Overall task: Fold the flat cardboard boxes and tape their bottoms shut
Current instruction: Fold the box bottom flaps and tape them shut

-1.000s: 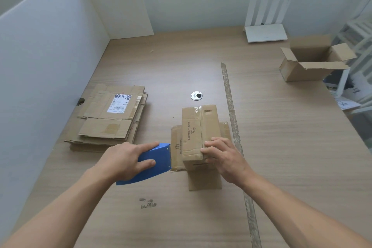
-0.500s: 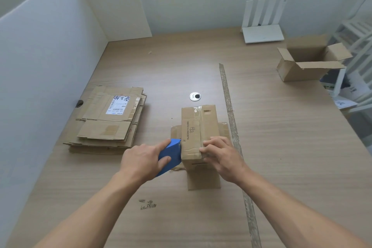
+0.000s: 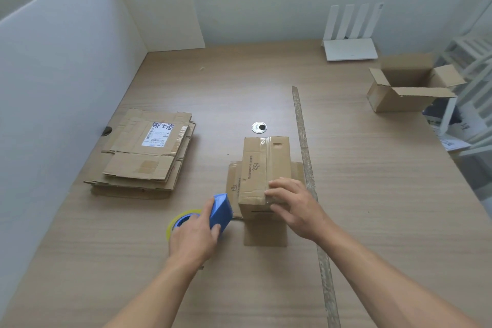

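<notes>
A small folded cardboard box (image 3: pixel 262 168) stands upside down in the middle of the table, its flaps spread flat around it. My right hand (image 3: pixel 294 205) presses its fingers on the near end of the box's top. My left hand (image 3: pixel 195 237) grips a blue tape dispenser (image 3: pixel 219 210) with a yellowish tape roll, just left of the box's near corner. A stack of flat cardboard boxes (image 3: pixel 146 153) lies to the left. A finished open box (image 3: pixel 407 90) sits at the far right.
White partition walls (image 3: pixel 66 74) close off the left and back. A white router (image 3: pixel 350 40) stands at the back. A strip of tape (image 3: pixel 306 168) runs along the table just right of the box. A round cable grommet (image 3: pixel 259 127) lies behind the box.
My left hand turned the blue dispenser and drew it nearer to me, so the tape roll now shows. My right hand stays on the box.
</notes>
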A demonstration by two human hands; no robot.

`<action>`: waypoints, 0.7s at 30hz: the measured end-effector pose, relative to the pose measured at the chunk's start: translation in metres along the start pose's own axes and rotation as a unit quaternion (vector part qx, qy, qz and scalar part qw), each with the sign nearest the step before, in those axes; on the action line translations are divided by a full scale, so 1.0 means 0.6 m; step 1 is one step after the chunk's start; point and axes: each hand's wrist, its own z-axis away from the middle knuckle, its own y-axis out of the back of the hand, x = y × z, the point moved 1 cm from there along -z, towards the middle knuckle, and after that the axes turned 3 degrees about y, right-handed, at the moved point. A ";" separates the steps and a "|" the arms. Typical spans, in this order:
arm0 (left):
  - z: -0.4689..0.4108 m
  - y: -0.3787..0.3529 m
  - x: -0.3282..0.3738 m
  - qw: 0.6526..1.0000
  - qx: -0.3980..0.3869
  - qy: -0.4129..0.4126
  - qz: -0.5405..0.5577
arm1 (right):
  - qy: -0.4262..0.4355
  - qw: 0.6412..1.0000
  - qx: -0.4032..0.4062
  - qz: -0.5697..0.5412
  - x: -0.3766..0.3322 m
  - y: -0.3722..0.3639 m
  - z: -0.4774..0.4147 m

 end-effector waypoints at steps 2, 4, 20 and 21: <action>0.008 -0.015 -0.010 0.999 -0.019 0.030 0.016 | -0.010 0.999 -0.001 -0.030 -0.007 0.008 0.002; 0.014 -0.026 -0.018 0.998 -0.025 0.048 0.027 | -0.031 0.997 0.007 -0.065 -0.016 0.015 0.005; 0.018 0.002 -0.011 0.999 0.020 0.033 0.029 | -0.253 0.921 0.145 -0.259 -0.017 0.014 0.072; 0.017 0.012 -0.001 0.994 0.042 -0.005 0.100 | -0.256 0.921 0.137 -0.261 -0.015 0.012 0.076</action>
